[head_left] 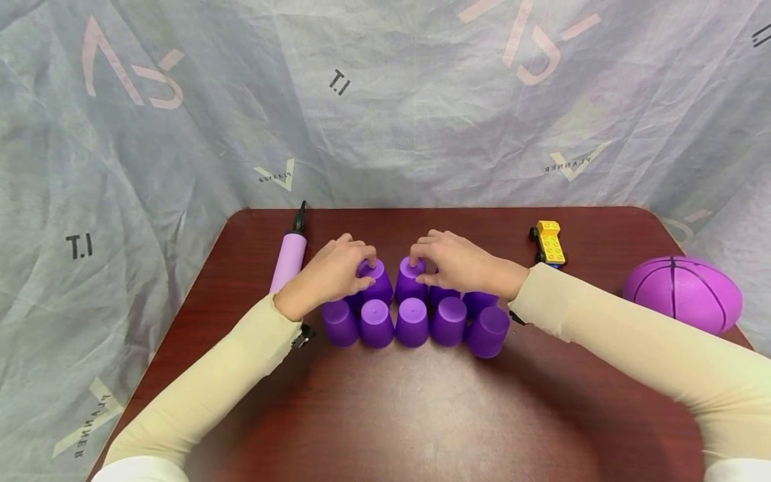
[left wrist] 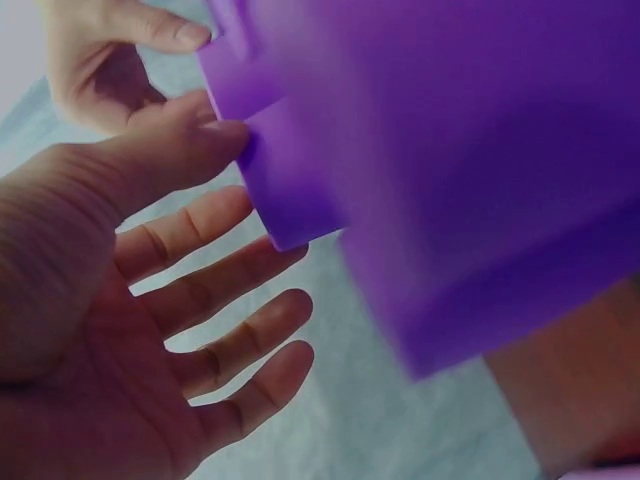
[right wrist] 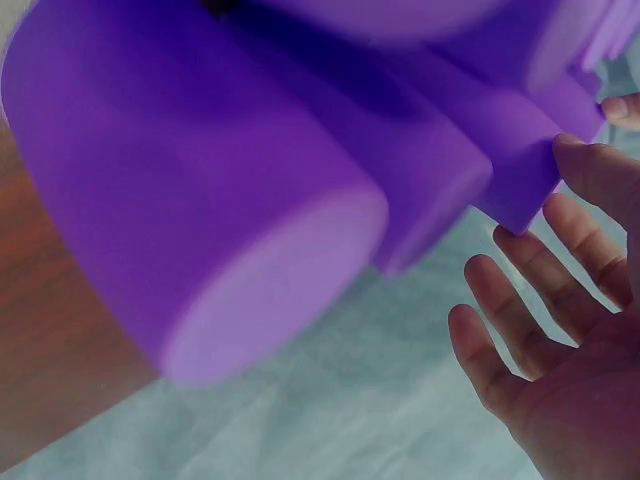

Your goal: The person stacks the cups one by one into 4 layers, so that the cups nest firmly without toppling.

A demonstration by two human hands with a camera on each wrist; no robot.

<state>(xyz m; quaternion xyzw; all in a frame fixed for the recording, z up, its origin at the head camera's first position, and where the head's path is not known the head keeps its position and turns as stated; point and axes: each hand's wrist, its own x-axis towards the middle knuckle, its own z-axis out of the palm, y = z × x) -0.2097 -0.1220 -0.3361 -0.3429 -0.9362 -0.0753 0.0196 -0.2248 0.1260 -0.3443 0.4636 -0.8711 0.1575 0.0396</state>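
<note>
Purple cups stand upside down in two rows on the table. My left hand (head_left: 337, 271) pinches the base end of a back-row cup (head_left: 379, 286) between thumb and index finger. Just to its right, my right hand (head_left: 454, 260) holds another back-row cup (head_left: 411, 288) the same way. In the left wrist view, the thumb (left wrist: 195, 150) lies at the edge of the held cup (left wrist: 290, 180), the lower fingers spread. The right wrist view shows the other held cup (right wrist: 515, 155) at the thumb and fingertips. Several front-row cups (head_left: 412, 328) stand nearer me, partly hiding the back row.
A pink hand pump (head_left: 290, 258) with a black nozzle lies at the back left of the brown table (head_left: 391, 415). A yellow toy car (head_left: 549, 242) sits at the back right. A purple ball (head_left: 680, 294) rests near the right edge. Grey printed fabric (head_left: 409, 134) hangs behind.
</note>
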